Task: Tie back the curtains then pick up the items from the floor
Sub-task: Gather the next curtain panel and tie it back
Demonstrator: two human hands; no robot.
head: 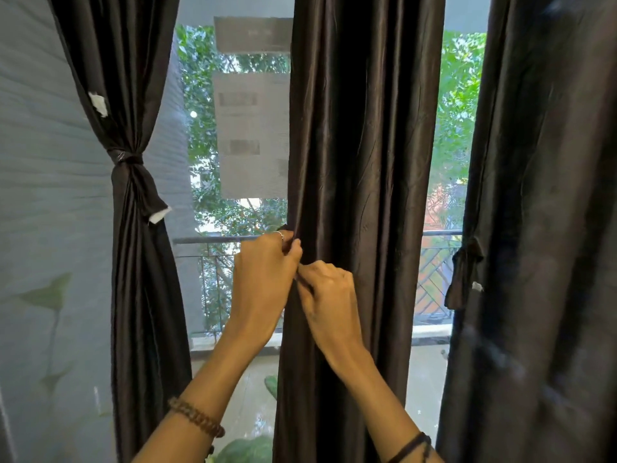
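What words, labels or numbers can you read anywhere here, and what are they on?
No readable text anywhere.
White tag on the left curtain: nothing legible.
White tag on its tie-back: nothing legible.
Building outside: dark blurred patches, no lettering made out.

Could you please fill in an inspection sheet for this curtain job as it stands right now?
Surface: floor seen only beyond the curtains, pale; no items visible on it.
Job's things: left curtain gathered and tied with a knotted tie-back; middle curtain hanging loose, untied; right curtain hanging loose, its tie strip dangling at its edge.
Clutter: nothing seen.
Grippers: left hand and right hand both pinch the middle curtain's left edge, fingers curled on the fabric.
Cables: nothing seen.
Surroundings: balcony railing, green trees, and a building outside.
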